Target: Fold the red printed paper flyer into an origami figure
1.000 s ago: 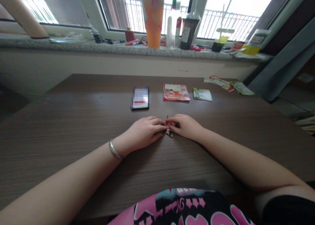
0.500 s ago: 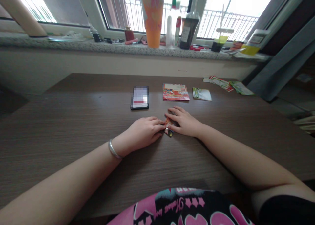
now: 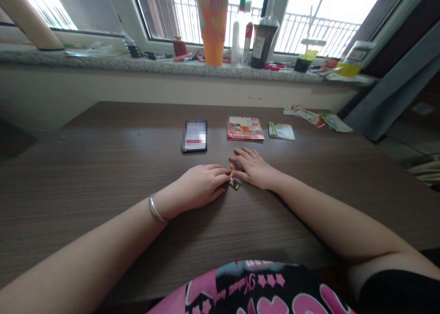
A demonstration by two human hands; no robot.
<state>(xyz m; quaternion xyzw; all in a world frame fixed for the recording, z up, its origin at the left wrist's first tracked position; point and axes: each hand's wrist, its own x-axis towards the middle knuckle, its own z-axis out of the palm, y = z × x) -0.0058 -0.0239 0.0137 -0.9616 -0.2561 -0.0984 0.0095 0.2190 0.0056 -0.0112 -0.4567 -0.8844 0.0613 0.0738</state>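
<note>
A small folded piece of colourfully printed paper (image 3: 236,184) lies on the table between my two hands; most of it is covered by fingers. My left hand (image 3: 202,183), with a silver bangle at the wrist, rests palm down with its fingers stretched out, their tips touching the paper's left edge. From the other side, my right hand (image 3: 253,168) lies with its fingers spread, its thumb and fingertips on the paper. Neither hand is visibly wrapped around it. Beyond them lie a stack of red printed leaflets (image 3: 245,129) and a smaller stack of green-and-white cards (image 3: 282,131).
A phone with a blurred screen (image 3: 195,136) lies beyond my left hand. More printed slips (image 3: 309,116) are at the table's back right. On the stone windowsill (image 3: 151,66) stand a tall orange cup (image 3: 215,30), a dark drink cup (image 3: 264,43) and several bottles.
Both hands stay on the small paper. My right fingers and thumb have shifted slightly left over it, hiding a little more of its orange part. The view has moved barely.
</note>
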